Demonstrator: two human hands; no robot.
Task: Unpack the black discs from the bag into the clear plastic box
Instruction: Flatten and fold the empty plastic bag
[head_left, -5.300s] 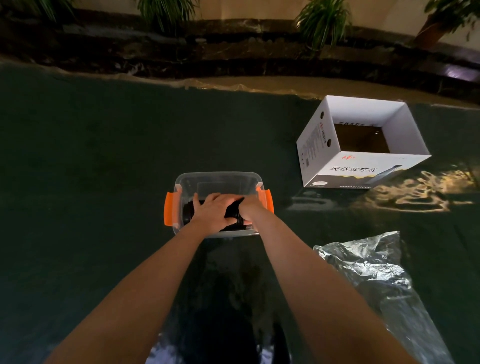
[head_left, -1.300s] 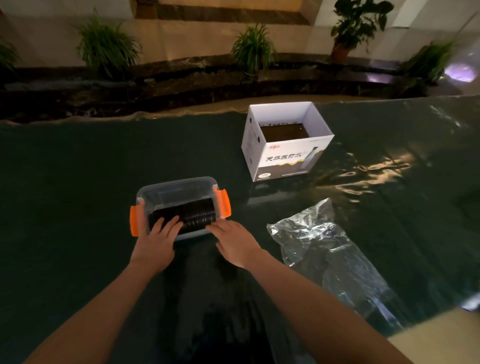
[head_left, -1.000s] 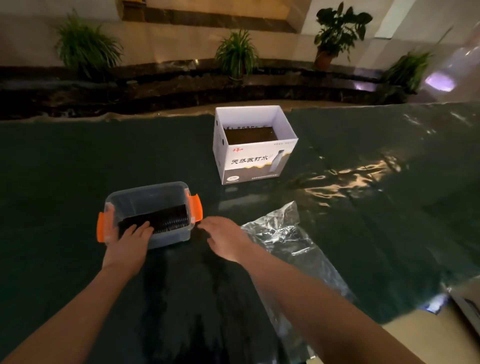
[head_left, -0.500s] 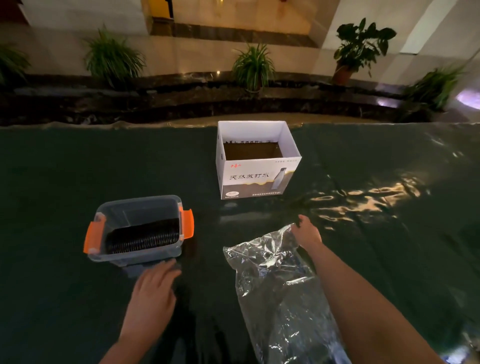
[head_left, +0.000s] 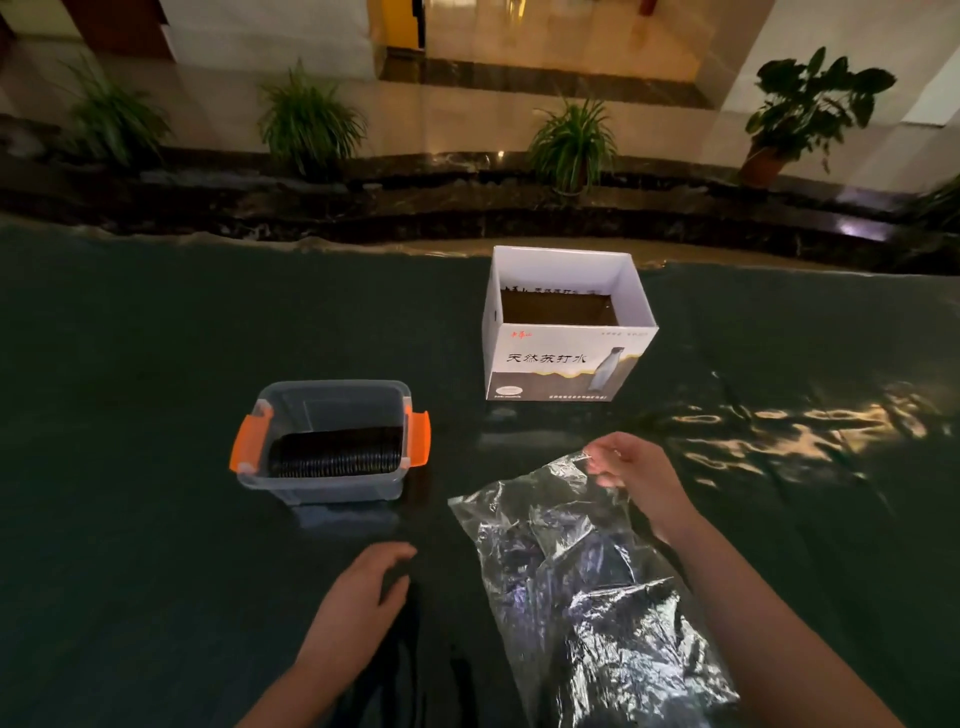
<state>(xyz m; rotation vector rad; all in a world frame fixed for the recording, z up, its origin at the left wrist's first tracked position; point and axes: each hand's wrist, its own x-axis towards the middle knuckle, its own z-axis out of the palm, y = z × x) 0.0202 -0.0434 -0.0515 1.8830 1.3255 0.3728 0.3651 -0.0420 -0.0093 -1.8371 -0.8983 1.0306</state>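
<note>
A clear plastic box (head_left: 332, 488) with orange side latches stands left of centre on the dark green cloth. A row of black discs (head_left: 335, 456) lies on edge inside it, along the near wall. A crinkled clear plastic bag (head_left: 582, 582) lies to the right of the box, with dark contents showing through it. My right hand (head_left: 631, 470) pinches the bag's far corner. My left hand (head_left: 363, 597) rests flat on the cloth in front of the box, fingers apart, holding nothing.
An open white cardboard box (head_left: 563, 332) with printed lettering stands behind the bag. The dark green cloth (head_left: 130, 415) covers the whole table. Beyond its far edge run a dark stone ledge and several potted plants (head_left: 571, 140).
My left hand has come off the plastic box and moved back toward me. My right hand went across to the bag and took hold of its far corner.
</note>
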